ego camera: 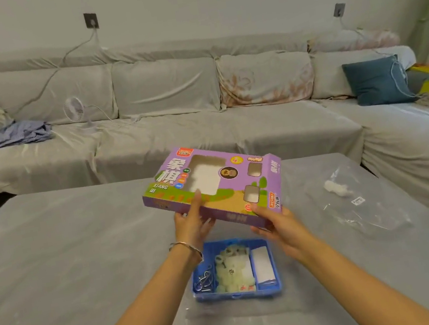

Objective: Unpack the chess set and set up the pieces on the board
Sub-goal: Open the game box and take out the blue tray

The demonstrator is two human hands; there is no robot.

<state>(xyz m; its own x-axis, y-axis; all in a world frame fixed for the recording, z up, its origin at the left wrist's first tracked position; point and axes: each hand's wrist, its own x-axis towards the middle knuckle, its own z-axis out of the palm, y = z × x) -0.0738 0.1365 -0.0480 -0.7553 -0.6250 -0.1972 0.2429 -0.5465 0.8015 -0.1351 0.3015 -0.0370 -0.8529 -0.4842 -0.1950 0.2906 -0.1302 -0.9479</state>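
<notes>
The purple chess box (229,187) was held tilted in the air, clamped at its near edge by both grips: the left grip (192,223) with a finger on top, the right grip (279,225) with its thumb on top. Just below the grips a blue tray (195,291) of pale pieces (229,268) sat on the desk (81,257). Right of the right grip lay a clear plastic bag (359,208)

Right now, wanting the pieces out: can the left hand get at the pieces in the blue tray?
Probably not yet: the left hand is gripping the purple box. The pieces lie in the open-topped blue tray near its wrist.
</notes>
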